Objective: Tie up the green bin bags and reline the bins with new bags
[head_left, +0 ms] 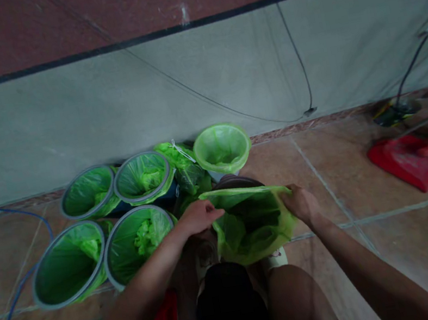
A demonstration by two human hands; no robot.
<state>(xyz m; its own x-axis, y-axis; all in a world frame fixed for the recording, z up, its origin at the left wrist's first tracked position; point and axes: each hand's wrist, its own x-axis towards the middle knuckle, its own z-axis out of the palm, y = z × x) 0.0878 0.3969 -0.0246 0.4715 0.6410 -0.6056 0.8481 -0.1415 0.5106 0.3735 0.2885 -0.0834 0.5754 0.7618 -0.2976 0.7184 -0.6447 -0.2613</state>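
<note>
A green plastic bag [250, 225] is stretched open in front of me, above a dark bin [236, 181] whose rim shows just behind it. My left hand [199, 216] pinches the bag's left edge, fingers closed. On the right, the bag's rim is gripped by my right hand [300, 204], also closed. My knees and dark shorts show below the bag.
Several bins lined with green bags [69, 264] [140, 243] [87, 192] [143, 177] [222, 149] stand on the tiled floor against a grey wall. A tied green bag [182, 168] lies among them. A red dustpan [408, 161] sits right. A blue cable [13, 289] runs left.
</note>
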